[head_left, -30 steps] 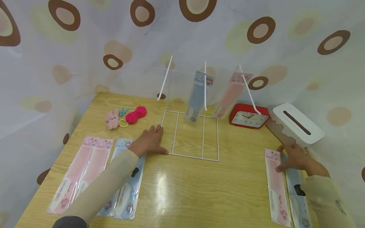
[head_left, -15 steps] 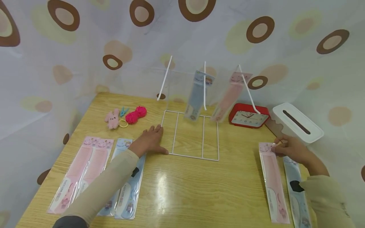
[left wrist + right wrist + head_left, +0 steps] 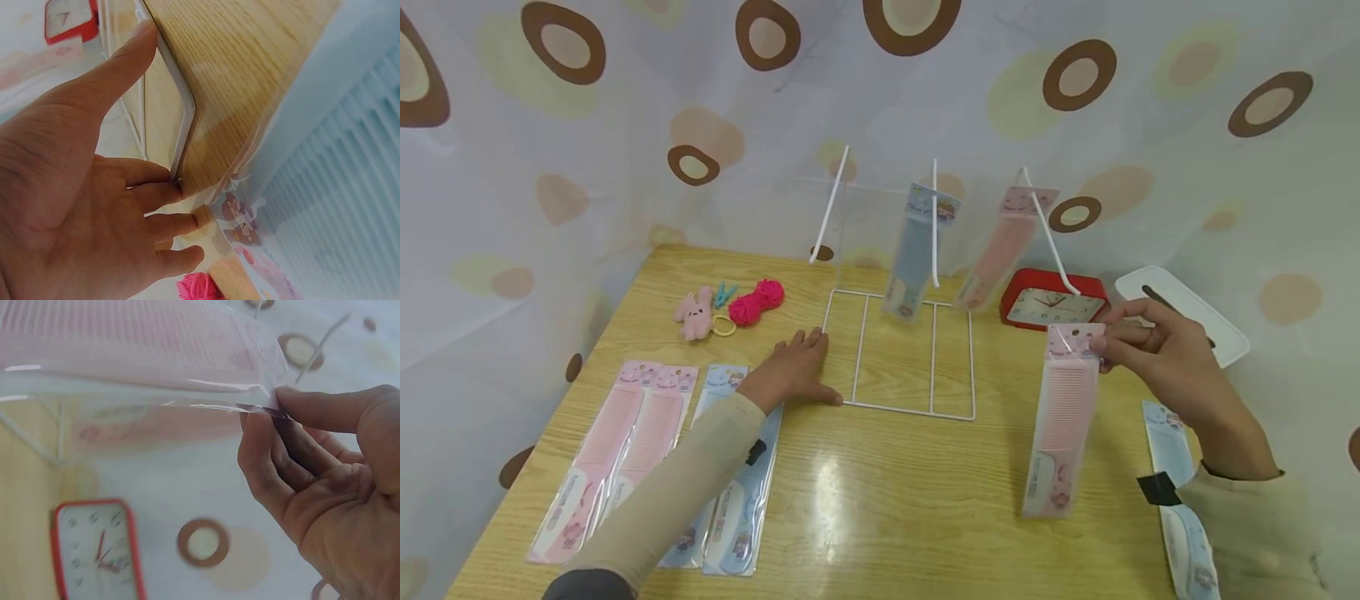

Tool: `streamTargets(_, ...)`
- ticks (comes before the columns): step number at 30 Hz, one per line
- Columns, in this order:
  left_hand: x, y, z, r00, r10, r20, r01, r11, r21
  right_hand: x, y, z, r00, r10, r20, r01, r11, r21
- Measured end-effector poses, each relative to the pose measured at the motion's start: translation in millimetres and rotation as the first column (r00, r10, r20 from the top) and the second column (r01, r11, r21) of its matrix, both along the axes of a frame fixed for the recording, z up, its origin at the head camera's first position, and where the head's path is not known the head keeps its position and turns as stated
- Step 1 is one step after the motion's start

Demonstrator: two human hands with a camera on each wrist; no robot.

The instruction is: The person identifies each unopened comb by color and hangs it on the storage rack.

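The pink comb pack is located right of the wire rack and nearer than the red clock, suspended by the far end. Because the hold takes in only the header's right edge, the pack may twist or slip on its slick film. An off-centre hold could also misalign the header hole with any prong. Sideways swing could bring the pack against the rack's right prong or the clock. If the left hand bears only lightly on the rack, a push could shift or tip it. Pose: the right hand reaches in from the right, wrist bent, pinching the header edge between thumb and index finger. The left hand lies at the rack base's near-left corner, fingers spread, thumb against the wire; pressing force cannot be told.
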State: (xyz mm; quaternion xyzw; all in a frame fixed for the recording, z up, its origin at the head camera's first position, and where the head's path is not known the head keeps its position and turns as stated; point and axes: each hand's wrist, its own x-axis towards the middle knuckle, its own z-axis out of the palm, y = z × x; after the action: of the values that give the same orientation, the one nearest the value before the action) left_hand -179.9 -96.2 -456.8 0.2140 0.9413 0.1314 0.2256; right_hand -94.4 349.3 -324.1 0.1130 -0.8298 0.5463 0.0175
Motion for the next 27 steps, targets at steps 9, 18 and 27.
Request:
streamTargets(9, 0.8, 0.8, 3.3, 1.000, -0.002, 0.004, 0.002, 1.000, -0.005, 17.6, -43.4, 43.2, 0.981, 0.000, -0.194, -0.021, 0.994, -0.108)
streamTargets(18, 1.7, -0.6, 1.0, 1.000, -0.003, -0.002, 0.003, 1.000, 0.007, 12.6, -54.7, 55.3, 0.973, -0.072, -0.221, 0.026, 0.979, -0.204)
streamTargets(27, 1.8, -1.4, -2.1, 1.000, 0.007, 0.001, -0.007, 1.000, 0.020, 5.5, -54.3, 49.2, 0.965, -0.053, -0.258, -0.023, 0.959, -0.283)
